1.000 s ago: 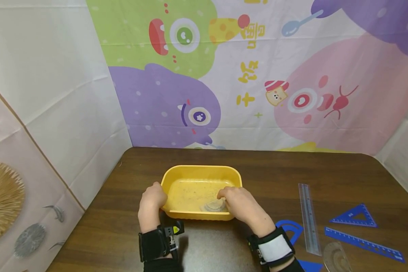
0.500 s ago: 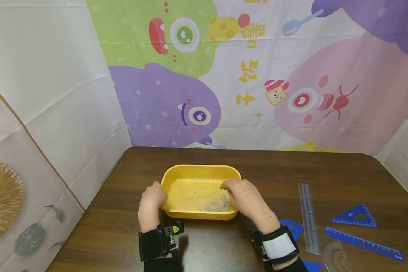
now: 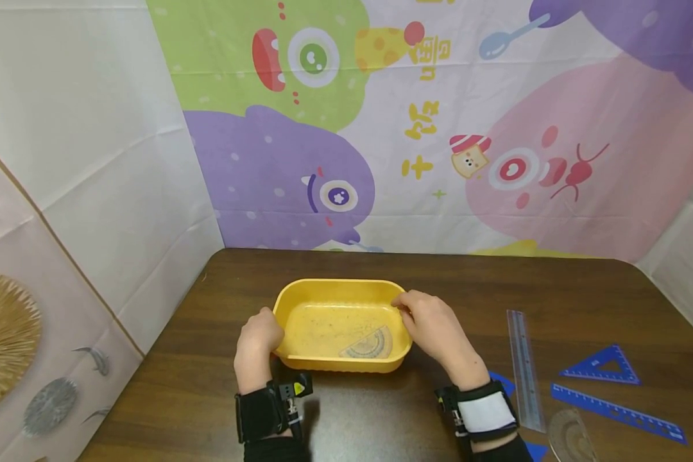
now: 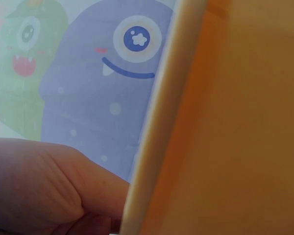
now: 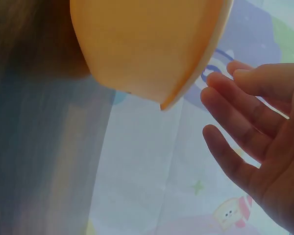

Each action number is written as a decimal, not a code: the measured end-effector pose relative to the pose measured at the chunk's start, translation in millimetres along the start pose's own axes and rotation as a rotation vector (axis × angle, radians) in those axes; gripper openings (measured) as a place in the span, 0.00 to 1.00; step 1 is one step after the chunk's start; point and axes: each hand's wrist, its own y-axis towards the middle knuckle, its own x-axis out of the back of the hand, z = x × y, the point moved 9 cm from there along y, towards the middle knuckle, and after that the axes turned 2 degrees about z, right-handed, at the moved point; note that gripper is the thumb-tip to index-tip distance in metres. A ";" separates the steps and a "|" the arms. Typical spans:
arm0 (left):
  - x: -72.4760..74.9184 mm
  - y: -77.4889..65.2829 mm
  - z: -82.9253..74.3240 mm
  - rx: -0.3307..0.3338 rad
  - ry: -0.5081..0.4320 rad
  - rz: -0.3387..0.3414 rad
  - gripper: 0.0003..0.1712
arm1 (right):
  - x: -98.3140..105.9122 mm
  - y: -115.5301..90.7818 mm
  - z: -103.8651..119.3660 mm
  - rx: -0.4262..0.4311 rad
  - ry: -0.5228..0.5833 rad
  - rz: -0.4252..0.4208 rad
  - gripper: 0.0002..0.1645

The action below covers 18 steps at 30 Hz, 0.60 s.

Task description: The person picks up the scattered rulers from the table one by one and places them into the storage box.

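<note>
A yellow plastic basin (image 3: pixel 314 317) stands on the brown table, with a clear protractor (image 3: pixel 371 344) lying on its floor at the near right. My left hand (image 3: pixel 260 335) grips the basin's left side; the left wrist view has the thumb (image 4: pixel 100 188) against the wall, while most fingers are hidden. At the right rim is my right hand (image 3: pixel 436 324). The right wrist view shows its fingers (image 5: pixel 235 110) spread and loosely bent beside the basin's edge, holding nothing.
To the right lie a clear ruler (image 3: pixel 525 369), a blue set square (image 3: pixel 603 367), a blue ruler (image 3: pixel 618 412) and another clear protractor (image 3: pixel 568 436). Blue pieces (image 3: pixel 536 451) show partly behind the right forearm. A cartoon-print cloth (image 3: pixel 410 212) hangs behind the table.
My right hand has moved from above the protractor inside the basin out to its right rim, uncovering the protractor. The left hand and the basin stay in place.
</note>
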 end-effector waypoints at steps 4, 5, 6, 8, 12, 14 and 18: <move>0.2 0.3 -0.2 -0.001 0.008 0.000 0.21 | 6.0 -0.7 -6.6 -0.023 -0.001 -0.012 0.09; 0.4 0.4 -0.3 -0.002 0.010 -0.001 0.21 | 7.8 -0.8 -8.3 -0.029 -0.003 -0.017 0.09; 0.6 0.4 -0.5 -0.004 0.010 -0.002 0.21 | 9.4 -1.1 -10.2 -0.035 -0.004 -0.022 0.09; 0.8 0.4 -0.7 -0.007 0.008 -0.004 0.21 | 11.4 -1.9 -14.8 -0.051 -0.007 -0.026 0.09; 0.3 0.5 -0.2 -0.004 -0.001 -0.002 0.21 | 14.0 -4.6 -25.1 -0.076 -0.025 -0.036 0.09; -0.2 0.4 0.4 0.000 -0.007 0.001 0.21 | 15.9 -6.0 -29.3 -0.081 -0.042 -0.047 0.08; -0.4 0.0 1.0 0.005 -0.007 0.001 0.20 | 21.4 -8.1 -37.1 -0.096 -0.059 -0.077 0.08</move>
